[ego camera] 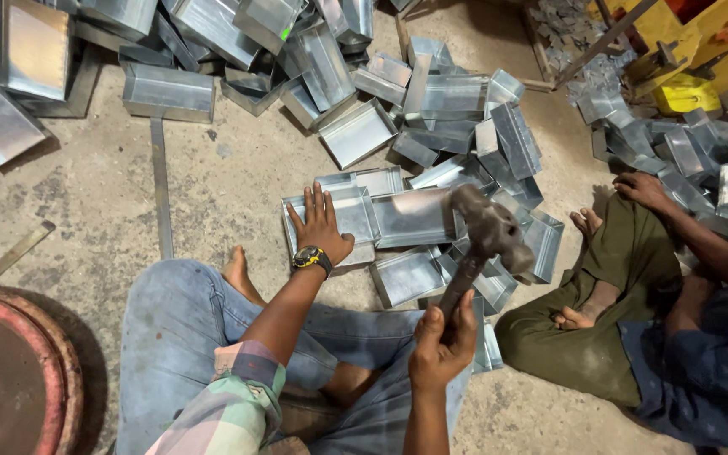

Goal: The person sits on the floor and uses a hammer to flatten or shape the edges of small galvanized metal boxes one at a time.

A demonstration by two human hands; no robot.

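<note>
i'm pressing my left hand (322, 229) flat on the metal tray (334, 215) at frame centre, right hand (441, 341) fisted around the hammer (486, 240); i'm judging fingers should be staying clear.

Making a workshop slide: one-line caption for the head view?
Left hand pressing a shallow galvanised metal tray; right hand gripping a heavy steel hammer.

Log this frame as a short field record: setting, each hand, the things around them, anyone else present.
setting: bare concrete floor, person seated on it
left hand: flat on a shallow rectangular shiny sheet-metal tray, wristwatch on the wrist
right hand: grips the handle of a dark metal-headed hammer, head raised and motion-blurred
around: heap of similar sheet-metal trays
other person: seated at right, hand by more trays
</note>
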